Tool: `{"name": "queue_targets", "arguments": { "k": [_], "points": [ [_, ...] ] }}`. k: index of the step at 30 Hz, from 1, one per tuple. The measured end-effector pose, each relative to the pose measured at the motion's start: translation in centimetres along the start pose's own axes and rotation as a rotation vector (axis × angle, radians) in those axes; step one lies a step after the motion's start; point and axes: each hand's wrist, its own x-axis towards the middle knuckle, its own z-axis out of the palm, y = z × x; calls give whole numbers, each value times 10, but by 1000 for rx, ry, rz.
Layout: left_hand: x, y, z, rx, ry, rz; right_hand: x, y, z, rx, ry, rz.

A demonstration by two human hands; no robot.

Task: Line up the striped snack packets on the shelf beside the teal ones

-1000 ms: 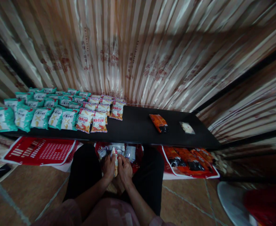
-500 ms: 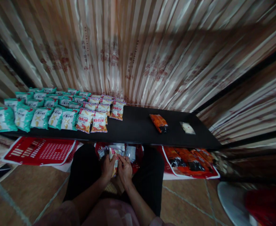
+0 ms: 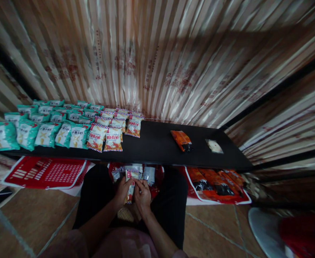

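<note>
Between my knees, my left hand (image 3: pixel 124 190) and my right hand (image 3: pixel 142 193) both grip one small snack bag (image 3: pixel 130 175), white and orange with a striped top edge. The fingers of each hand are closed on its sides, and they cover part of its middle. Just beyond the hands sits a red basket (image 3: pixel 160 175) holding silvery and clear packets (image 3: pixel 149 174). Up on the black shelf (image 3: pixel 157 143), matching orange-and-white snack bags (image 3: pixel 113 139) stand in rows.
Several teal-and-white snack bags (image 3: pixel 47 134) fill the shelf's left side. An orange packet (image 3: pixel 181 140) and a small clear packet (image 3: pixel 214 146) lie to the right. Below are a red basket (image 3: pixel 47 172) at left and another with orange packets (image 3: pixel 214 182) at right. A striped curtain (image 3: pixel 157 53) hangs behind.
The snack bag has turned more upright in my hands, its printed front and striped top edge now showing more. My hands have shifted only slightly; the shelf goods are unchanged.
</note>
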Motion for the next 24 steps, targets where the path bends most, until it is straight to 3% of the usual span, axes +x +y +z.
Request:
{"name": "queue_targets", "arguments": {
  "k": [7,16,20,24],
  "points": [
    [-3,5,4,-32,64,-2,2,5,3,90,44,-71],
    [-7,14,3,-139,12,-17,8,3,-6,129,116,164],
    [-6,19,5,-129,30,3,10,4,-9,193,60,238],
    [-7,29,6,-69,44,34,11,3,-9,333,-118,322]
  ]
}}
